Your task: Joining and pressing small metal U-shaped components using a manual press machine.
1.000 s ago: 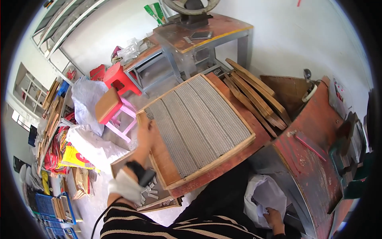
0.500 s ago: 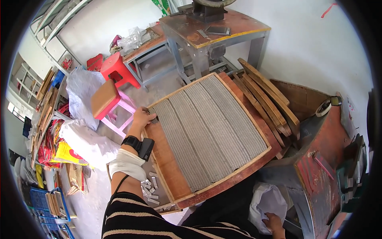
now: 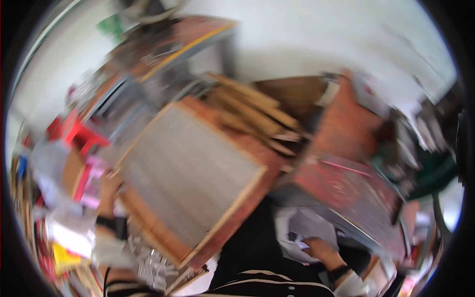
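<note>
A wood-framed tray lies tilted across a red-brown board. Rows of thin grey ribbed strips fill most of it, with a bare wooden band along the near left side. My left hand is at the tray's left corner, its fingers smeared by motion. My right hand reaches into the mouth of a white bag on the right. Its fingers are curled, with something small and pale at the tips that is too blurred to name. Small pale pieces lie in a heap below the tray's near left edge.
Wooden boards lean behind the tray. A worn red metal bench stands at the right, and a worktable with a machine is at the back. At the left are a pink stool, a red stool and plastic bags.
The view has swung right and blurred, so everything shifts left. My right hand now shows further inside the bag, with its wrist in view. My left hand stays at the tray's left corner.
</note>
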`<state>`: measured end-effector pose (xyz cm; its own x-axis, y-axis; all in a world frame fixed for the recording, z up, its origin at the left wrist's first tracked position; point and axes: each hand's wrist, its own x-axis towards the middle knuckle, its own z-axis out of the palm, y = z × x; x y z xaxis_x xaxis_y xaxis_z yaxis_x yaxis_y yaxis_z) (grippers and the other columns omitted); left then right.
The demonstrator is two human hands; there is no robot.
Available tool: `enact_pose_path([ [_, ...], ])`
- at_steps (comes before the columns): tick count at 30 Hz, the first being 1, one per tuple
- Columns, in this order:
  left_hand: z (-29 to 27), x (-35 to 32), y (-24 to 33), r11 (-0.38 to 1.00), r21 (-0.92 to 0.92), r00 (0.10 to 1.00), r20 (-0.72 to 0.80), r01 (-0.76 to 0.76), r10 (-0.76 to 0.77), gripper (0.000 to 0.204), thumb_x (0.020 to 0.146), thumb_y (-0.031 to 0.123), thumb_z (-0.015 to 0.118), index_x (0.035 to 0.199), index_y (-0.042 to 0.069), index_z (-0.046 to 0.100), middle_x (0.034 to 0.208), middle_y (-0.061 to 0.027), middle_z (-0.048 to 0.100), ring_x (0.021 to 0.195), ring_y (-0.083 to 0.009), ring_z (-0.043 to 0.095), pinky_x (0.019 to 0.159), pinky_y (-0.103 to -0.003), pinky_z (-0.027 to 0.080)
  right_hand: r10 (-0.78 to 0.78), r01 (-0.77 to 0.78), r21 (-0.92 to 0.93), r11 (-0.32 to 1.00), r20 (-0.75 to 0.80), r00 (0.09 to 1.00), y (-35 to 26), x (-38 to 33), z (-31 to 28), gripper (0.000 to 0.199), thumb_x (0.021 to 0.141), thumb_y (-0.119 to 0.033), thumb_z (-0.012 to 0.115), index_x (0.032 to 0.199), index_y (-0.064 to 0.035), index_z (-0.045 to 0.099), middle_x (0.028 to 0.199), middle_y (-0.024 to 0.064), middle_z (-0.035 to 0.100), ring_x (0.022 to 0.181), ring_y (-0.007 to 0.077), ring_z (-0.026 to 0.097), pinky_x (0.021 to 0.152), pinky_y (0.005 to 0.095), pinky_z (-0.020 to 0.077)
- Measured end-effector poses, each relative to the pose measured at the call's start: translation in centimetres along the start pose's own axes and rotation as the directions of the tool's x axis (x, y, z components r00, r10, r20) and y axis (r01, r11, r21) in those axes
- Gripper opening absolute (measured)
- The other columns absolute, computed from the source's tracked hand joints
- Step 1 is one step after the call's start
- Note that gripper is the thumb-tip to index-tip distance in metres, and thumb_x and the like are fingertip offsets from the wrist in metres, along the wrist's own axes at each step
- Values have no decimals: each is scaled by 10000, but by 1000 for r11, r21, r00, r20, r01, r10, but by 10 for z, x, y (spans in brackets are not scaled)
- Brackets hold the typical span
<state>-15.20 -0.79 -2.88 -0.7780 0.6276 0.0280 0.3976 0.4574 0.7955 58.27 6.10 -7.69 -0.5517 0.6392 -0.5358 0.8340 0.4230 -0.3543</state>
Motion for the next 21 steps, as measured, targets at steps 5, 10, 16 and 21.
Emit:
enact_pose_path([
  [5, 36, -78, 203, 972, -232, 915, 398, 26, 70, 495, 637, -35, 593, 1112, 79, 507, 714, -33, 572, 605, -112, 541, 514, -257, 418, -100, 100, 166, 981, -8, 995, -36, -28, -58, 410, 862, -297, 650, 1232, -126, 601, 1179, 163, 634, 1041, 349, 623, 888, 438, 505],
  [10, 156, -172, 377, 903, -392, 390, 814, -178, 431, 465, 705, -31, 634, 1139, 57, 491, 801, -48, 627, 697, -125, 605, 569, -276, 478, -273, 508, 264, 820, -598, 753, -72, -94, -168, 337, 811, -95, 710, 1138, -64, 631, 1108, 150, 643, 997, 337, 635, 845, 387, 538],
  [16, 274, -291, 479, 663, -220, 157, 874, -716, 460, 511, 690, 121, 746, 1149, 62, 526, 907, -215, 658, 892, -366, 656, 771, -418, 511, 25, 367, 242, 898, -861, 507, -27, -84, -208, 257, 822, -19, 620, 1076, 13, 640, 1053, 205, 631, 989, 383, 611, 861, 421, 508],
  [21, 315, -328, 481, 645, -184, 239, 827, -742, 510, 457, 733, 78, 702, 1142, -3, 517, 885, -158, 649, 779, -256, 679, 653, -347, 543, 109, 231, 290, 929, -809, 577, -6, -63, -217, 256, 851, -63, 570, 1079, 29, 640, 1045, 229, 629, 991, 403, 601, 878, 428, 485],
])
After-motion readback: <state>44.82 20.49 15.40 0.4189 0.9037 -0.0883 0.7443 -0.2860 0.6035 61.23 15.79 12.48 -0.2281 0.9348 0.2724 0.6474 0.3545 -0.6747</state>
